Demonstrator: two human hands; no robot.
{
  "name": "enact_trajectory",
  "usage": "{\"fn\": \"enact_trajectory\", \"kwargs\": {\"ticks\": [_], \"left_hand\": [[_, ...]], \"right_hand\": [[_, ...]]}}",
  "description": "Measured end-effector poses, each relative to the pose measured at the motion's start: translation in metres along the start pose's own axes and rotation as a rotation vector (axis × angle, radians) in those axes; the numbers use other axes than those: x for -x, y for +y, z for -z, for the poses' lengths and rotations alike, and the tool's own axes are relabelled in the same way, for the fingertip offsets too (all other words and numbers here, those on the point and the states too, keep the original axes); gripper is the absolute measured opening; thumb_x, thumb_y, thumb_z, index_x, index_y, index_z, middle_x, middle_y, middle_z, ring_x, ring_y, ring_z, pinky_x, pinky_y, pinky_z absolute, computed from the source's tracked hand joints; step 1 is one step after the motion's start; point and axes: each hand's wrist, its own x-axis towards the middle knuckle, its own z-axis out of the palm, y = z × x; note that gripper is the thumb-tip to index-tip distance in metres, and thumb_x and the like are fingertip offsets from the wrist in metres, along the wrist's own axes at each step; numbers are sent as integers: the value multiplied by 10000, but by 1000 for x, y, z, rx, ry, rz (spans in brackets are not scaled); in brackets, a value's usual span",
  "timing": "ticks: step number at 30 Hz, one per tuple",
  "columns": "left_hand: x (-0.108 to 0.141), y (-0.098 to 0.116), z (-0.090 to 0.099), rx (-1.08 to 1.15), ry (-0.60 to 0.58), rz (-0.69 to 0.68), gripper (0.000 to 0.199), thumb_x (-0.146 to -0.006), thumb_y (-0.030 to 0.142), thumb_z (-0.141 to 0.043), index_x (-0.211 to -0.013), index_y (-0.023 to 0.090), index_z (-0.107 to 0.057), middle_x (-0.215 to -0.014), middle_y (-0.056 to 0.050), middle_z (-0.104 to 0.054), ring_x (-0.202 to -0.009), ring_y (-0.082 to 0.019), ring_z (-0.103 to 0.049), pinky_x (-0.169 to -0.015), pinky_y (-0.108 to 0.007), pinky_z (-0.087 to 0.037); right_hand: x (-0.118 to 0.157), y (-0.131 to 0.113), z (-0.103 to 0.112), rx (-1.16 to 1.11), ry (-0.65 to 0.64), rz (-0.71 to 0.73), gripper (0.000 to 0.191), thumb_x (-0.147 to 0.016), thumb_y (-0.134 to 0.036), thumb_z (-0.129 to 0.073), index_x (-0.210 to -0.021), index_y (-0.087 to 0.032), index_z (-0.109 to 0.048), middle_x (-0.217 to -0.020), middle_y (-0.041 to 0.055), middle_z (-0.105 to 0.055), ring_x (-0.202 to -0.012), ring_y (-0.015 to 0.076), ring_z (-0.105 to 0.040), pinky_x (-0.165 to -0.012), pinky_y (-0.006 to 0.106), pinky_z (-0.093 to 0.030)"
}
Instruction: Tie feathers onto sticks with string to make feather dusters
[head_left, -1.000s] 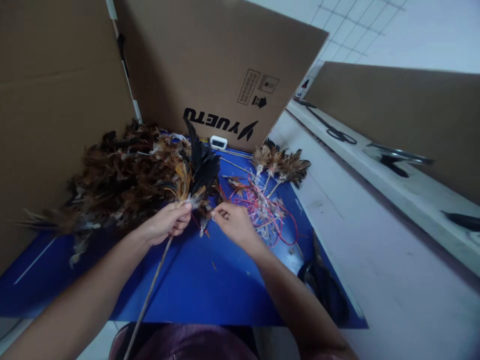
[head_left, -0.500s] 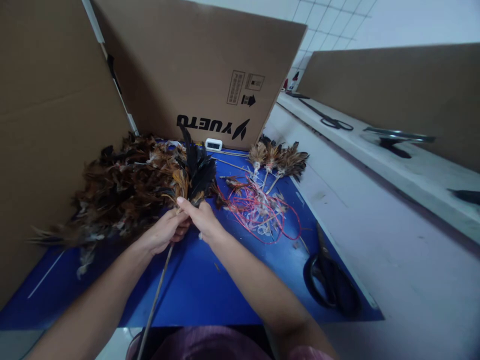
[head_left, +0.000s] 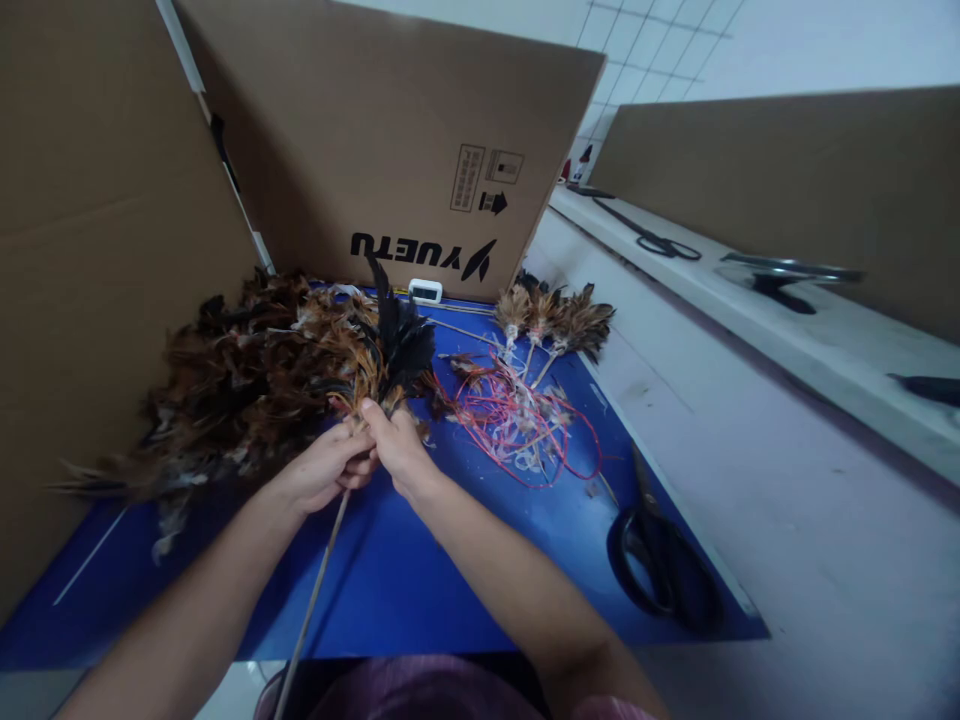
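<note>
A feather duster (head_left: 405,345) with black and orange-brown feathers stands between my hands, its thin stick (head_left: 321,580) slanting down toward my lap. My left hand (head_left: 330,465) is closed round the stick just below the feathers. Pressed against it, my right hand (head_left: 401,445) pinches the base of the feathers, thumb on top; its fingertips are partly hidden. Left of and behind them lies a large heap of brown feathers (head_left: 247,370). Tangled red and pink string (head_left: 517,415) lies to the right, with several small feather bundles on sticks (head_left: 555,325) beyond it.
Black-handled scissors (head_left: 660,570) lie near the right edge of the blue table (head_left: 427,590). Cardboard panels (head_left: 390,130) wall off the back and left. A small white digital display (head_left: 425,291) stands at the back. On the right ledge (head_left: 810,330) rest more scissors (head_left: 660,243).
My right hand has shifted slightly left and closer against my left hand at the feather base. The black feathers have tilted a little. The camera view has shifted slightly.
</note>
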Motion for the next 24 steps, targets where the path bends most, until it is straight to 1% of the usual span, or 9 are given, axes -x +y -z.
{"fn": "enact_trajectory", "kwargs": {"ticks": [3,6,10,14,16,18,21,23,24], "left_hand": [[1,3,2,143,-51,40,360,-612,318,-769,-648,153,-451,-509,57,-405,-395,-22,-280,-344,-127,-156],[0,5,3,250,-79,71,349,-665,403,-734,-711,146,-502,-548,29,-458,-413,-44,-336,-342,-136,-194],[-3,0,2,239,-42,19,373,-714,426,-726,-722,146,-480,-575,34,-457,-398,-17,-283,-339,-115,-158],[-4,-2,1,222,-66,4,377,-742,395,-715,-696,153,-429,-576,54,-398,-398,-7,-249,-342,-104,-139],[-3,-1,0,220,-75,7,359,-772,386,-687,-701,158,-419,-585,57,-381,-400,-7,-238,-342,-104,-139],[-2,1,0,223,-74,16,335,-796,378,-661,-718,162,-418,-593,59,-364,-404,-9,-231,-344,-104,-138],[-1,4,0,241,-75,36,289,-818,360,-637,-762,170,-427,-598,64,-345,-405,-14,-220,-345,-104,-133],[0,6,1,259,-79,39,258,-827,340,-629,-792,179,-431,-601,66,-343,-402,-16,-213,-344,-104,-133],[0,7,1,266,-80,39,248,-830,329,-626,-799,181,-429,-605,64,-347,-402,-16,-212,-344,-104,-136]], "right_hand": [[-2,2,0,-1,37,70,343,-827,-447,-505,-787,-135,-641,-639,23,-613,-579,115,-545,-502,201,-394],[-3,3,0,32,62,77,345,-826,-459,-494,-734,-146,-607,-589,-1,-571,-545,105,-522,-499,201,-385],[-4,5,1,14,25,22,403,-835,-488,-470,-647,-145,-564,-531,-7,-527,-492,99,-508,-485,207,-393],[-4,1,2,-12,19,-28,363,-842,-458,-504,-684,-139,-579,-565,8,-566,-541,113,-560,-523,212,-438],[-3,-3,5,-19,-14,-68,370,-835,-476,-527,-687,-141,-584,-573,16,-581,-544,119,-567,-528,221,-448],[-3,-7,12,-43,-72,-36,368,-812,-498,-562,-704,-148,-598,-625,20,-615,-579,121,-578,-566,230,-464],[-3,-13,30,-111,-165,63,343,-759,-501,-631,-832,-166,-639,-811,26,-675,-735,125,-609,-688,237,-481],[-3,-14,48,-130,-172,42,378,-747,-511,-641,-917,-173,-637,-899,36,-681,-803,132,-616,-720,248,-479],[-3,-14,58,-113,-147,27,387,-762,-516,-621,-947,-176,-631,-922,41,-679,-816,137,-618,-714,253,-478]]}}
